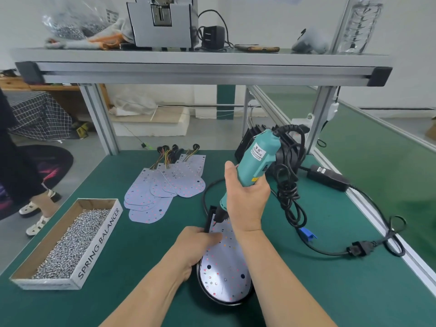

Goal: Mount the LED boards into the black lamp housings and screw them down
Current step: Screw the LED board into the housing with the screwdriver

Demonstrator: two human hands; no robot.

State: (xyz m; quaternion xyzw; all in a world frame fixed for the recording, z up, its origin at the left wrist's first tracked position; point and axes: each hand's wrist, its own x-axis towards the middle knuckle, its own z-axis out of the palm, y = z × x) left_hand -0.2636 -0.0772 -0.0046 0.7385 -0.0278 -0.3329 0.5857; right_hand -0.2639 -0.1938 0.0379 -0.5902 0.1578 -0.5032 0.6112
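Note:
A white LED board (225, 270) lies inside a black lamp housing (226, 302) on the green mat, near the front centre. My right hand (245, 199) grips a teal electric screwdriver (257, 159), its bit tip down on the board's far left corner. My left hand (198, 244) rests on the housing's left side, with the thumb pressing on the board. A pile of loose LED boards (165, 187) with coloured wire leads lies further back. More black housings (283, 147) stand behind the screwdriver.
A cardboard tray of screws (70, 241) marked SPRING BALANCER sits at the left. The screwdriver's black cable and power adapter (328, 178) trail across the right side. An aluminium-framed shelf (203, 67) spans overhead. A person's sandalled feet (37, 215) show at far left.

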